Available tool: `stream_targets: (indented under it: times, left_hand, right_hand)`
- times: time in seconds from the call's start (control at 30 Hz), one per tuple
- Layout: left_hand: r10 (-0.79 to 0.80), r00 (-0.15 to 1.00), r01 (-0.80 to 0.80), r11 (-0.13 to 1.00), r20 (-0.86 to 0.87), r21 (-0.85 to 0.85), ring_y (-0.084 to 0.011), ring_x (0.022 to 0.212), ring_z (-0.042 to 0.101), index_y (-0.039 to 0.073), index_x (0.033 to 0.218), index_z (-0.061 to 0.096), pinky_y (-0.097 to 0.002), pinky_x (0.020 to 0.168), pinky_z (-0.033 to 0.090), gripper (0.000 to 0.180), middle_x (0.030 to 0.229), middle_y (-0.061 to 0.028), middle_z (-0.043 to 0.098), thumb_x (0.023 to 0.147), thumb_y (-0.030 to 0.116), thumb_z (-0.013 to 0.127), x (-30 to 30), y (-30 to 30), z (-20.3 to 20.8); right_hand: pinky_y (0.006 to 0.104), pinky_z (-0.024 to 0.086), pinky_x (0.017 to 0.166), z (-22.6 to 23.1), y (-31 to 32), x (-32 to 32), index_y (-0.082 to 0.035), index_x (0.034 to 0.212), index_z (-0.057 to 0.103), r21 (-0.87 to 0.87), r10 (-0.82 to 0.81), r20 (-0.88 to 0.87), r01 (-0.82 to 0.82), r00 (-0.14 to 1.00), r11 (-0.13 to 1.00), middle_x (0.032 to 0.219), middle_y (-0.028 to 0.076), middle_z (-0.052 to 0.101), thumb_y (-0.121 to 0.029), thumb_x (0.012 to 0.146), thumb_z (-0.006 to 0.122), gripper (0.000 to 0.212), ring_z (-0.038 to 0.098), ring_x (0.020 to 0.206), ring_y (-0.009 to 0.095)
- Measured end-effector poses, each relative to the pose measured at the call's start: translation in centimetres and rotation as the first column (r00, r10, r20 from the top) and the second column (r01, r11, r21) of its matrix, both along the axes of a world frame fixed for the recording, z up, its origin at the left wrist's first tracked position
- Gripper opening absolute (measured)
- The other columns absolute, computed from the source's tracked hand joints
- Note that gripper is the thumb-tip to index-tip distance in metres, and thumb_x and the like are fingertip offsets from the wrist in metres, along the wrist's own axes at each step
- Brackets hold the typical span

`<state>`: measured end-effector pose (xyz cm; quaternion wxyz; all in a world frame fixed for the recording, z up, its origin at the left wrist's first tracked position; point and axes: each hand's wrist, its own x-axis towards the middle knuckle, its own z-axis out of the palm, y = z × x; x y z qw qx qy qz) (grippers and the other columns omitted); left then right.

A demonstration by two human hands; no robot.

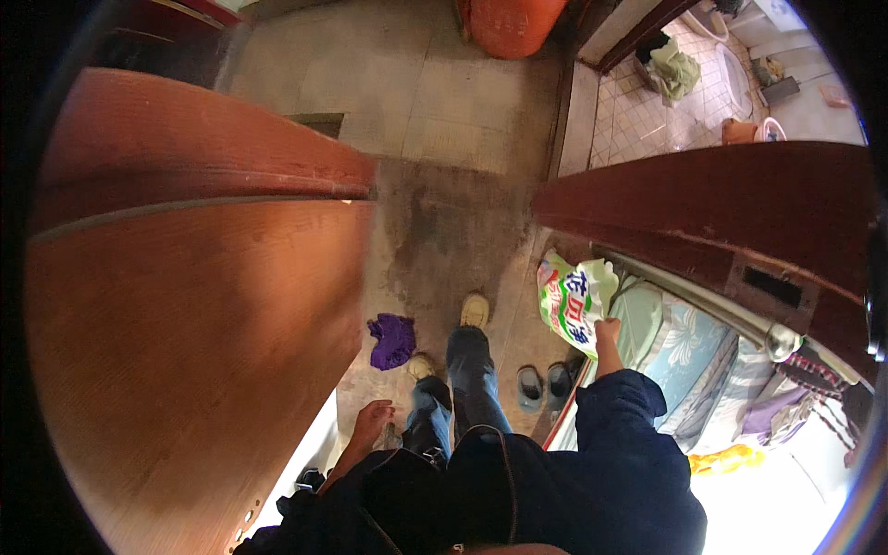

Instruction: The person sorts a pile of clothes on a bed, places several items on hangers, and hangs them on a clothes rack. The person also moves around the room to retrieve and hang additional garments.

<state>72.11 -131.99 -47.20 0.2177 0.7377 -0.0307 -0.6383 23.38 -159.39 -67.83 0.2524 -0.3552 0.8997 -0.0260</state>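
My right hand (607, 332) grips a green and white printed plastic bag (569, 301) by its edge, and the bag hangs out ahead of it beside the bed. My left hand (372, 422) is held low at my left side, empty, its fingers loosely apart. Beyond that hand a crumpled purple cloth (392, 341) lies on the floor, not touched by either hand. My feet in tan shoes (474, 311) are on the floor between the cloth and the bag.
A large wooden panel (203, 351) stands close on my left. Grey slippers (529, 388) sit by the bed, which holds folded bedding (680, 347). A dark red beam (721, 208) crosses at right. Ahead are an orange bucket (513, 26) and a tiled room with a green cloth (674, 72).
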Motion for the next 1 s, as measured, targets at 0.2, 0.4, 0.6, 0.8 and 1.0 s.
stream_targets:
  times: [0.2,0.4,0.6,0.8,1.0]
  left_hand:
    - [-0.017,0.999,0.004,0.962,-0.045,-0.272,-0.0183,0.087,0.058,-0.002,0.106,0.053,-0.0281,0.078,0.046,0.025,0.096,-0.0123,0.06,0.087,0.013,0.051,-0.6,-8.7,0.1]
    - [0.056,0.995,-0.094,0.833,-0.087,-0.545,-0.0191,0.094,0.057,-0.002,0.109,0.051,-0.0292,0.082,0.045,0.028,0.1,-0.0129,0.059,0.086,0.015,0.052,3.2,-21.3,4.5]
    - [0.178,0.984,-0.122,0.581,-0.021,-0.805,-0.017,0.093,0.056,-0.003,0.108,0.051,-0.0281,0.082,0.044,0.026,0.099,-0.0103,0.059,0.087,0.013,0.05,10.8,-38.6,17.5]
    - [0.05,0.996,-0.084,0.491,-0.068,-0.867,-0.0173,0.092,0.056,-0.003,0.105,0.052,-0.0279,0.085,0.043,0.021,0.099,-0.0094,0.058,0.086,0.007,0.048,16.2,-54.1,20.2]
    - [0.021,0.994,-0.102,0.406,-0.103,-0.908,-0.0156,0.09,0.056,-0.002,0.104,0.053,-0.0273,0.083,0.043,0.021,0.095,-0.0081,0.058,0.086,0.007,0.049,18.8,-65.1,23.1]
  right_hand:
    - [0.0456,0.046,0.073,0.4,0.0,3.5,0.001,0.095,0.054,-0.08,0.606,-0.008,-0.604,0.796,0.793,0.09,0.025,0.058,-0.021,0.07,0.058,0.034,0.058,0.082,0.039]
    - [0.0503,0.044,0.051,0.1,-10.3,19.5,-0.003,0.105,0.048,-0.353,0.624,0.764,-0.701,0.167,0.62,0.071,0.014,0.055,-0.041,0.08,0.048,0.045,0.055,0.059,0.032]
    - [0.0353,0.046,0.057,21.1,-30.0,38.7,-0.002,0.106,0.05,-0.21,0.291,0.887,-0.247,0.359,0.946,0.077,0.011,0.058,-0.018,0.079,0.05,0.032,0.057,0.067,0.021]
    - [0.0266,0.048,0.055,37.6,-49.7,48.6,0.002,0.103,0.05,-0.471,0.455,0.858,0.012,0.239,0.882,0.083,0.011,0.059,-0.001,0.077,0.048,0.027,0.058,0.066,0.017]
    - [0.0282,0.047,0.056,54.1,-65.8,54.2,0.004,0.099,0.053,-0.811,0.785,0.578,0.051,0.221,0.583,0.082,0.012,0.061,-0.003,0.082,0.042,0.021,0.058,0.064,0.017]
